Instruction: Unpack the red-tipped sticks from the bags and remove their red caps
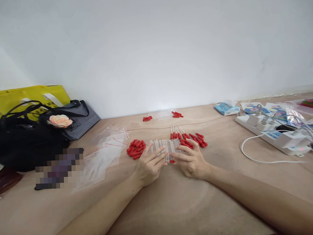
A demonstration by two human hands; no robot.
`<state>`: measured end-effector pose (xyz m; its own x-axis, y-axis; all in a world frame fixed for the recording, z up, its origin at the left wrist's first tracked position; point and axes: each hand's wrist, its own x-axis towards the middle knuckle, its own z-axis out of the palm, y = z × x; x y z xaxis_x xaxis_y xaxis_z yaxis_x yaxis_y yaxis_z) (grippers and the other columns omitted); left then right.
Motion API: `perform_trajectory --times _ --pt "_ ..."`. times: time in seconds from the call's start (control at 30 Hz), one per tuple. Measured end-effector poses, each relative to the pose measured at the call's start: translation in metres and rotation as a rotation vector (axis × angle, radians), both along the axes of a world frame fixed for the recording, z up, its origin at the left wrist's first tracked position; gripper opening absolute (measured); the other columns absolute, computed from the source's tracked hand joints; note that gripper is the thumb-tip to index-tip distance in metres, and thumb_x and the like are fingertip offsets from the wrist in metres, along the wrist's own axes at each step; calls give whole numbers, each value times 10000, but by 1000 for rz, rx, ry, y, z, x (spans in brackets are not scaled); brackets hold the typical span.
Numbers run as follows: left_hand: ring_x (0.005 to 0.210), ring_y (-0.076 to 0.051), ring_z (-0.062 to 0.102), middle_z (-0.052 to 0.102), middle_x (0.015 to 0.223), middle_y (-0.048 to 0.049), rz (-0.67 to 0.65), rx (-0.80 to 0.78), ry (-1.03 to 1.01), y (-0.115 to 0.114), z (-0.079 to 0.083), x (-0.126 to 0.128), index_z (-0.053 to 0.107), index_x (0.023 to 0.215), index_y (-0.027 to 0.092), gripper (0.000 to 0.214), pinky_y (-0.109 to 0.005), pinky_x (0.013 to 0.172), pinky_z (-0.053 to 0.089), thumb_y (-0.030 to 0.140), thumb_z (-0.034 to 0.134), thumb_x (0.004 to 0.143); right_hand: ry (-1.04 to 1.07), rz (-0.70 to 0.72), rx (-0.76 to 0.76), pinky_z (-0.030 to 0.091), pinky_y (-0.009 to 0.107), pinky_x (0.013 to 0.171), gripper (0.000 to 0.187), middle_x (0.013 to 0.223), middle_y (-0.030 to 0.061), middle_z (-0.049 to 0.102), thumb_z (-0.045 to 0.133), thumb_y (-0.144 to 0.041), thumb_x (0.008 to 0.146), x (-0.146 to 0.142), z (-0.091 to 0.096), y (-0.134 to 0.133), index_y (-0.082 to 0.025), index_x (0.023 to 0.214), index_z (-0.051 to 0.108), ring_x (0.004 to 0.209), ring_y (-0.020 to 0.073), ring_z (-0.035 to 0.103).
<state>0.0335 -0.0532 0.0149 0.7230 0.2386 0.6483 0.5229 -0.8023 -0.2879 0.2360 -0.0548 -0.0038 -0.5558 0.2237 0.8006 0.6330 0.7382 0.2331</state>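
My left hand [151, 165] is closed, its thumb and fingertips on a thin clear tube [167, 161]. Facing it, my right hand [192, 162] pinches a small red rubber bulb [171, 161] at the tube's end; how far the tube sits inside the bulb is hidden by my fingers. Just beyond my fingers lies a row of clear tubes [162, 144], side by side. Left of that row is a heap of loose red bulbs [135, 149]. Behind my right hand are more red bulbs [198, 140], beside several droppers [175, 134], tubes with red bulbs fitted.
Clear zip bags [108, 146] lie to the left, with black and striped bags [79, 116] beyond. Farther back are more tubes [164, 114] and red bulbs [177, 114]. On the right, a white power strip [272, 135] trails a cable near a blue box [226, 109].
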Motion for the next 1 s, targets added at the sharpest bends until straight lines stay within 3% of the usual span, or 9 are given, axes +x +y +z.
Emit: perform_trajectory --times 0.2,0.43,0.53,0.67,0.77,0.9,1.0 --pt "910 -153 602 691 899 4 44 -52 -52 -3 -3 1 610 852 194 128 -358 832 343 170 485 834 9 36 -19 217 436 959 106 946 -64 657 528 -206 763 2 -6 1 -247 762 626 934 162 515" --pt "775 -150 596 689 857 -7 72 -73 -67 1 -3 -9 609 788 182 145 -312 698 364 166 471 830 52 101 -68 308 395 880 116 930 -14 643 514 -187 766 15 -3 3 -224 775 624 911 164 510" --pt "768 -150 585 671 854 -32 156 -162 -220 9 0 -18 601 795 170 156 -293 704 405 169 449 833 166 -12 -148 339 375 817 129 919 24 620 508 -218 789 23 1 4 -224 813 635 874 169 506" --pt "833 -154 567 607 844 -61 271 -394 -409 19 1 -21 588 811 158 224 -277 762 447 214 375 854 210 -126 -251 346 339 734 175 799 30 588 488 -291 818 26 3 10 -250 891 642 761 152 506" --pt "847 -170 566 600 837 -57 475 -570 -460 26 6 -22 596 837 166 234 -310 774 451 196 364 830 282 -210 -361 346 322 710 222 784 34 585 443 -308 841 32 4 22 -235 923 635 759 153 526" --pt "795 -176 589 639 819 -41 688 -808 -362 31 25 -21 614 863 179 253 -300 708 452 171 371 793 481 -374 -625 380 268 626 279 791 43 590 425 -357 830 55 9 52 -201 969 611 689 140 546" --pt "718 -185 602 655 745 -35 760 -832 -222 34 39 -12 620 865 182 245 -284 646 439 205 391 779 483 -614 -824 370 248 572 279 757 33 617 512 -400 756 72 16 74 -183 900 609 665 148 557"
